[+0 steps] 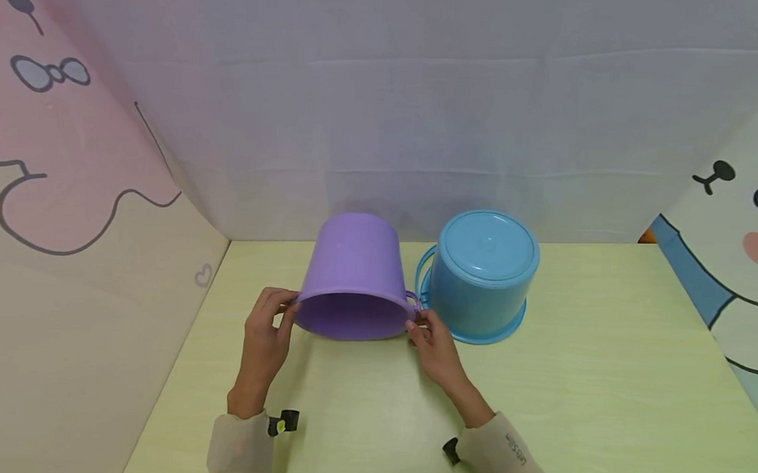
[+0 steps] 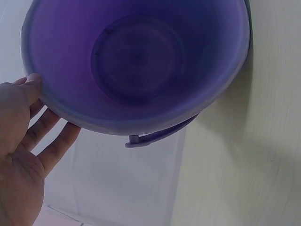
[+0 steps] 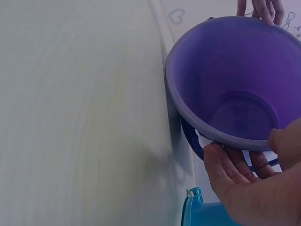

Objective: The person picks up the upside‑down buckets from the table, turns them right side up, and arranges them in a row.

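A purple bucket (image 1: pixel 359 257) is tipped with its mouth toward me, and its hollow inside shows in both wrist views. My left hand (image 1: pixel 270 330) pinches the rim at the left side, thumb on the inner edge and fingers outside, as the left wrist view (image 2: pixel 23 141) shows. On the right side of the rim, my right hand (image 1: pixel 434 348) grips the edge near the bucket's handle (image 1: pixel 412 300). In the right wrist view, the thumb lies over the rim and the fingers are beneath it. The bucket's far side is hidden.
Just right of the purple bucket, a blue bucket (image 1: pixel 488 269) stands upside down on the pale wooden table (image 1: pixel 601 387), its handle (image 1: pixel 421 266) toward the purple one. A white cloth wall (image 1: pixel 384 110) rises behind. Printed panels (image 1: pixel 64 307) flank the table.
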Demonstrator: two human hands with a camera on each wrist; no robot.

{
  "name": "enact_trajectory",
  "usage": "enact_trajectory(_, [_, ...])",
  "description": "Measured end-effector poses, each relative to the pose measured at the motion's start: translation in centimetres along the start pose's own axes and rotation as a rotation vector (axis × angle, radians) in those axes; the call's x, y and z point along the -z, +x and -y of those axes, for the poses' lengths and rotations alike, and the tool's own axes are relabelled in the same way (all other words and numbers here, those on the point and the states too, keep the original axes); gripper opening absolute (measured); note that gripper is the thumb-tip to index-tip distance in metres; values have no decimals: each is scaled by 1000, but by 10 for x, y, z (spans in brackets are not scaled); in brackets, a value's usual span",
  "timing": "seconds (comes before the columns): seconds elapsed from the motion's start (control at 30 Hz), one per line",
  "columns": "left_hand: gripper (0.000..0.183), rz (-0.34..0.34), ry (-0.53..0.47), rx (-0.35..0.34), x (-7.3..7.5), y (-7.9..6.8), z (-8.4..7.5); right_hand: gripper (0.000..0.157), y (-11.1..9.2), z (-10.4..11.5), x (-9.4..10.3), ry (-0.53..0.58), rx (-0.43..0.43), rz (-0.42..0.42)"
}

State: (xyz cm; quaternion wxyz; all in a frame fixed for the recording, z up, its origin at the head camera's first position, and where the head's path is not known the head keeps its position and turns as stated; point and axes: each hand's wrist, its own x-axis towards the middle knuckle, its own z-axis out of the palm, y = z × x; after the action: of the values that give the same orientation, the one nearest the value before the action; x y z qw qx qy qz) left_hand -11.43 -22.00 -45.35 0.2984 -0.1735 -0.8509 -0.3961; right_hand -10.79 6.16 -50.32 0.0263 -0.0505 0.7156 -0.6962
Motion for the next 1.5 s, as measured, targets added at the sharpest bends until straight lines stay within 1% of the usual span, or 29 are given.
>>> enact_trajectory(0.17, [22, -6, -13, 4, 0, 1, -1, 14, 0, 0, 1, -53, 33, -11])
enact_trajectory(0.4, [21, -10, -29, 21, 1, 2, -2, 12, -8, 40, 2, -108, 18, 2])
enact_trajectory(0.73, [18, -9, -29, 62, 2, 3, -3, 11, -7, 45, 5, -153, 42, 0])
enact_trajectory(1.07, [17, -15, -35, 98, 3, 3, -3, 10, -8, 50, 5, -159, 63, -4])
enact_trajectory(1.27, [16, -26, -39, 116, 4, 4, -4, 9, -6, 51, 5, -95, 60, 4])
enact_trajectory(1.33, [17, -31, -39, 111, 3, 4, -4, 9, -6, 51, 5, -73, 55, 6])
enact_trajectory(1.5, [19, -40, -34, 111, 3, 4, -5, 9, -6, 52, 4, -71, 64, 4])
